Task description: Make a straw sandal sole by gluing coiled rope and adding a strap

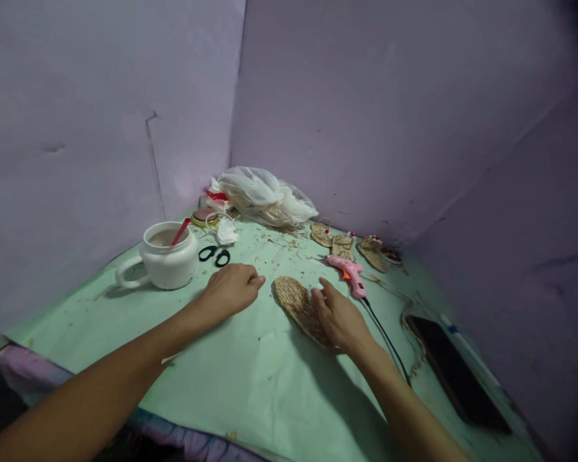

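Note:
A heart-shaped woven jute mat [295, 303] lies on the pale green table cover [250, 378]. My right hand [340, 317] rests on the mat's right side, fingers stretched flat over it. My left hand [231, 289] lies on the cover just left of the mat, fingers curled into a loose fist, and nothing shows in it. A pink glue gun [349, 273] lies just beyond my right hand, its black cord [385, 337] running back along my right forearm.
A white mug [164, 260] with a red stick stands at the left, black scissors [215, 255] beside it. A crumpled plastic bag [264, 196] fills the far corner. Smaller jute pieces [340, 244] lie along the wall. A dark phone [455, 372] lies at right.

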### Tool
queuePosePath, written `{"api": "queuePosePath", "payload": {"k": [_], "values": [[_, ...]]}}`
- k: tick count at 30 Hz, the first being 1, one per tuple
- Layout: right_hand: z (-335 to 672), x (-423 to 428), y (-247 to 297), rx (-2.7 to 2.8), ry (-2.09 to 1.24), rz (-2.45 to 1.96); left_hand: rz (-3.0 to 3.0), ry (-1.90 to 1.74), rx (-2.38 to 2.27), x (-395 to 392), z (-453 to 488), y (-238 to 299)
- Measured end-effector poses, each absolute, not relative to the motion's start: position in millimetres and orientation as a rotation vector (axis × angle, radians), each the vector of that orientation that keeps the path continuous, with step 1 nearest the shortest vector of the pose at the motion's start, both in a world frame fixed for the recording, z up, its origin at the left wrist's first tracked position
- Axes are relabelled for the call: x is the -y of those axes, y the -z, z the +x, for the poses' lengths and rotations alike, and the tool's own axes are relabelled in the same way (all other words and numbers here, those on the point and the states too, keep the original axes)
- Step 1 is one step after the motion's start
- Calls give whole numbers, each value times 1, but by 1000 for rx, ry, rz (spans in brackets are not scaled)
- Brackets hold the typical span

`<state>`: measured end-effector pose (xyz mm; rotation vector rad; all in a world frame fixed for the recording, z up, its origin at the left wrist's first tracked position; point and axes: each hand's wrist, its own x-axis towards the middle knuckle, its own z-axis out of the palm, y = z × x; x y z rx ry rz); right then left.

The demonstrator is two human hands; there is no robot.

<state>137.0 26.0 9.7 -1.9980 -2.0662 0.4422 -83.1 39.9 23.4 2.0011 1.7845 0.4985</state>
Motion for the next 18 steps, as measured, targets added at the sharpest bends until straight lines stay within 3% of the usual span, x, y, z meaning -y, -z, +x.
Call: {"api": "queuePosePath", "payload": {"k": [12,18], "values": [[160,-31,18,1915,-723,-1912,1741,-341,-1460,-32,-46,9],[160,-22,17,1863,-701,-1847,1901,-455,-1494,-39,-23,9]]}}
